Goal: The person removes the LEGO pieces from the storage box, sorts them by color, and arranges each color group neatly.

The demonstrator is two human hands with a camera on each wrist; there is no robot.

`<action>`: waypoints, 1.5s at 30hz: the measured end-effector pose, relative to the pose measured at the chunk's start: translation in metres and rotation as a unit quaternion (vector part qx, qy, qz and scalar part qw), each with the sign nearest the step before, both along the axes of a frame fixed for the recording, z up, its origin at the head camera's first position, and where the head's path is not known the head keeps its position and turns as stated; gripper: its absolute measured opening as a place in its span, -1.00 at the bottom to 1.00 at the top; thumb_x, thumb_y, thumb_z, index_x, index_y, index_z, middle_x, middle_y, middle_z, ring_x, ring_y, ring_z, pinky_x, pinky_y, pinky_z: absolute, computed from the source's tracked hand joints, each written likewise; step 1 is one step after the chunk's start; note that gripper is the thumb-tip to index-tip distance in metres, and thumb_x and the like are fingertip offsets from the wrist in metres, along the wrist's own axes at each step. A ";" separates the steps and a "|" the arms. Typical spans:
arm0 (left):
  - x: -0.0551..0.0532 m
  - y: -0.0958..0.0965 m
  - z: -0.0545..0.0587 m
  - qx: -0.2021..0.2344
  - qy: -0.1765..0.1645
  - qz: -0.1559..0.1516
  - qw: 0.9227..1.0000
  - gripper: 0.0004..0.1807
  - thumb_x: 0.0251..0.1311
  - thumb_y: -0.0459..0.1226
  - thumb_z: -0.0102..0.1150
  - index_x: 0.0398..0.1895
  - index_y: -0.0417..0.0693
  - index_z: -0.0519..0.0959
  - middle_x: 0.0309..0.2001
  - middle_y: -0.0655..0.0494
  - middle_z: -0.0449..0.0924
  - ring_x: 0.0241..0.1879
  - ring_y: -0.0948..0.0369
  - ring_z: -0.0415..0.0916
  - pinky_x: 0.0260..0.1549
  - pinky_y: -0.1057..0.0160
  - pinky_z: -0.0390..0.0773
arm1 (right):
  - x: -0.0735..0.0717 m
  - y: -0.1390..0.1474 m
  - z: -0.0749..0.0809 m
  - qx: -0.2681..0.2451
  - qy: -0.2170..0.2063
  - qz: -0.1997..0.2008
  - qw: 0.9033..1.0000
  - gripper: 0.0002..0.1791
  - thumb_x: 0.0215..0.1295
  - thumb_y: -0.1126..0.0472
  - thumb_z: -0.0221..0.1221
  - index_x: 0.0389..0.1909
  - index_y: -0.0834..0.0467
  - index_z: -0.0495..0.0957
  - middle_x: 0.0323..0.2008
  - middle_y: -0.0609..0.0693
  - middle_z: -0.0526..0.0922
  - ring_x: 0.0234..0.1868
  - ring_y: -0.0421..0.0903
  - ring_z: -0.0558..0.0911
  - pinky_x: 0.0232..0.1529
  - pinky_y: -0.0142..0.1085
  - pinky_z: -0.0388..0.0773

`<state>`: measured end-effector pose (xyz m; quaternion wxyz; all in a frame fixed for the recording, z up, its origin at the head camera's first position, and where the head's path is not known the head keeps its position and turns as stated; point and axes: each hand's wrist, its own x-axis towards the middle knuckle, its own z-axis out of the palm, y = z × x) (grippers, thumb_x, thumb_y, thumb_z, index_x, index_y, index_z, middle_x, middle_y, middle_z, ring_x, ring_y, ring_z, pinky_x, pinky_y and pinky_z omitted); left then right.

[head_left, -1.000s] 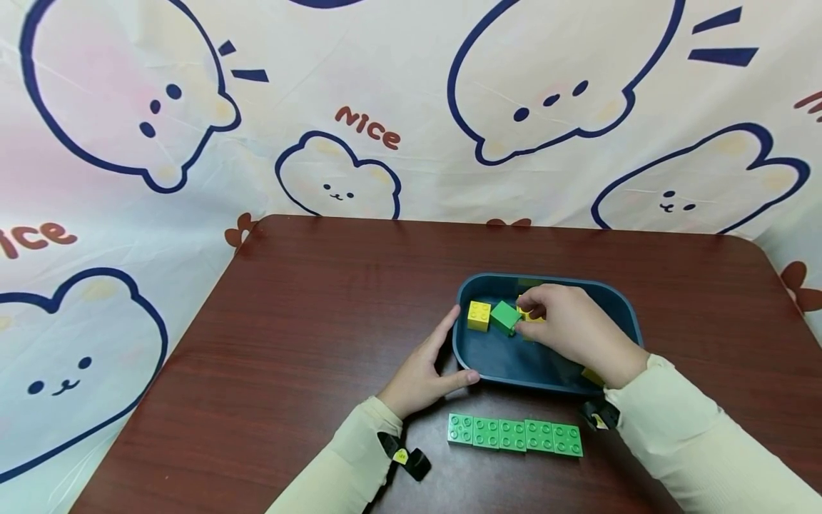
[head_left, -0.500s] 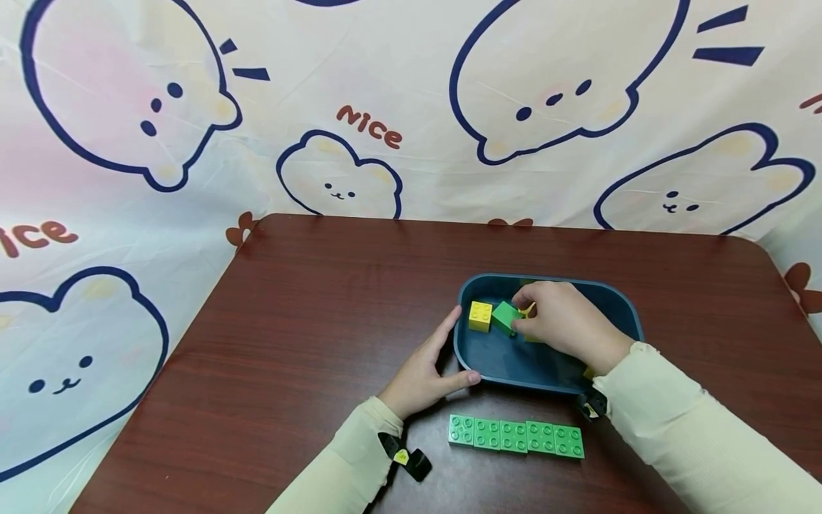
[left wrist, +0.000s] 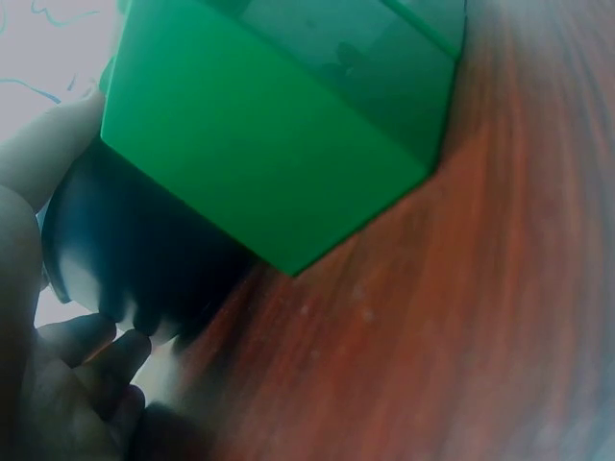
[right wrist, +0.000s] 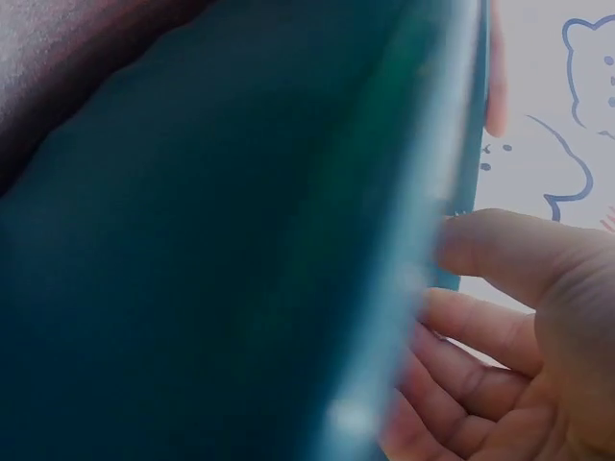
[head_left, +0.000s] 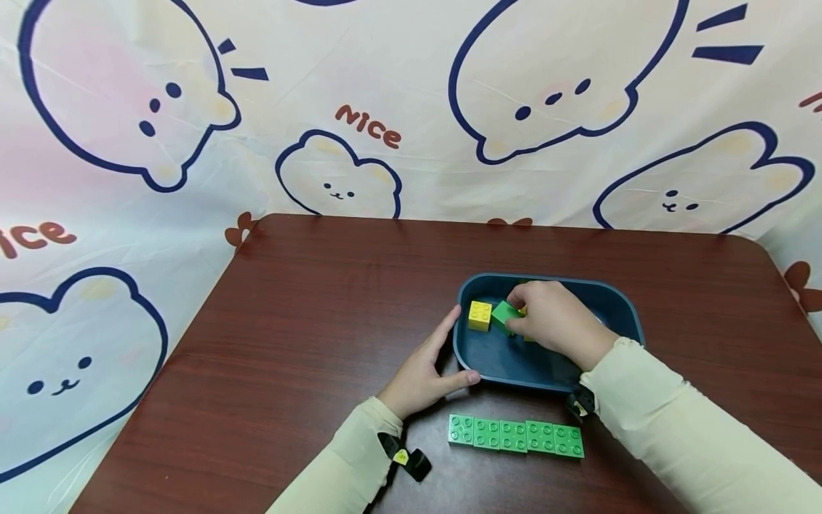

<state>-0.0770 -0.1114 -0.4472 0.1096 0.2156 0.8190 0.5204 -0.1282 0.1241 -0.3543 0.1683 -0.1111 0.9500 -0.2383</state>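
Observation:
My left hand (head_left: 417,378) lies against the left end of a dark blue tray (head_left: 497,368), thumb at its near rim and fingers stretched along its side. Inside the tray, my right hand (head_left: 557,318) has thumb and index finger at the right part of a tilted green building brick (head_left: 504,315), spanning it. A yellow brick (head_left: 479,315) with studs up lies just left of it. More yellow shows beneath the right hand, mostly hidden. The right wrist view shows that hand's curled fingers (right wrist: 471,370) behind the blurred tray wall, with the fingertips hidden.
A straight row of joined-looking green bricks (head_left: 514,435) lies on the brown table (head_left: 308,343), in front of the tray. One end of it looms large in the left wrist view as a green block (left wrist: 269,144). A patterned cloth (head_left: 424,71) hangs behind the table.
My right hand has shifted a little left over the tray, its thumb and index finger coming closer around the green brick. The left hand and the row of bricks stay put.

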 end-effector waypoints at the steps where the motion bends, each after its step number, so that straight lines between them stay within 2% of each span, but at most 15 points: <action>1: 0.000 0.000 0.000 0.000 -0.001 0.000 1.000 0.08 0.21 0.02 0.40 0.61 0.51 -0.15 0.57 0.43 -0.09 0.53 0.31 -0.06 0.45 -0.04 0.10 | 0.000 -0.001 -0.001 0.004 0.000 0.000 1.000 -0.63 0.34 0.15 0.30 0.08 0.26 0.63 -0.03 0.20 0.68 -0.43 -0.17 0.63 -0.28 -0.19 0.67; 6: -0.001 0.000 -0.001 0.005 0.001 -0.002 1.000 0.07 0.22 0.00 0.39 0.62 0.46 -0.14 0.57 0.40 -0.08 0.53 0.29 -0.06 0.45 -0.05 0.10 | -0.002 -0.003 -0.005 0.024 0.014 0.003 1.000 -0.64 0.33 0.16 0.31 0.05 0.27 0.65 -0.09 0.18 0.68 -0.43 -0.13 0.61 -0.28 -0.18 0.66; 15: 0.000 0.000 0.000 0.005 -0.001 -0.002 1.000 0.07 0.22 -0.01 0.39 0.62 0.46 -0.14 0.56 0.45 -0.09 0.52 0.35 -0.06 0.45 -0.01 0.11 | -0.002 -0.003 -0.014 0.054 0.061 0.019 0.996 -0.63 0.27 0.17 0.36 0.02 0.29 0.66 -0.09 0.18 0.69 -0.22 0.02 0.58 -0.09 0.00 0.62; 25: 0.000 0.001 0.002 0.005 -0.003 0.000 1.000 0.06 0.23 -0.01 0.39 0.62 0.49 -0.14 0.56 0.46 -0.09 0.52 0.35 -0.06 0.45 -0.01 0.11 | -0.001 -0.004 -0.017 0.064 0.078 0.026 0.995 -0.62 0.24 0.18 0.39 0.02 0.28 0.67 -0.09 0.19 0.69 -0.19 0.05 0.59 -0.04 0.04 0.60; 30: 0.000 0.001 0.001 0.005 -0.003 0.000 1.000 0.06 0.22 -0.01 0.40 0.62 0.48 -0.13 0.56 0.45 -0.09 0.52 0.35 -0.06 0.45 -0.01 0.12 | 0.001 -0.005 -0.016 0.069 0.075 0.028 0.994 -0.62 0.24 0.17 0.38 0.02 0.29 0.67 -0.08 0.19 0.69 -0.21 0.04 0.58 -0.05 0.04 0.60; 36: 0.000 0.000 0.000 -0.001 0.002 -0.002 1.000 0.06 0.22 0.04 0.38 0.62 0.48 -0.14 0.57 0.38 -0.07 0.53 0.29 -0.04 0.44 -0.05 0.13 | 0.005 -0.002 -0.011 0.067 0.082 0.019 0.994 -0.57 0.23 0.16 0.38 0.08 0.26 0.66 0.00 0.20 0.67 -0.09 0.08 0.58 -0.03 0.07 0.58; 45: -0.001 0.000 -0.001 0.007 0.001 -0.003 1.000 0.07 0.22 0.04 0.39 0.62 0.46 -0.14 0.58 0.37 -0.08 0.53 0.27 -0.04 0.45 -0.06 0.10 | 0.013 0.004 -0.003 0.034 0.089 0.007 0.995 -0.55 0.23 0.15 0.36 0.12 0.24 0.64 0.04 0.21 0.63 -0.12 0.07 0.59 -0.10 0.05 0.60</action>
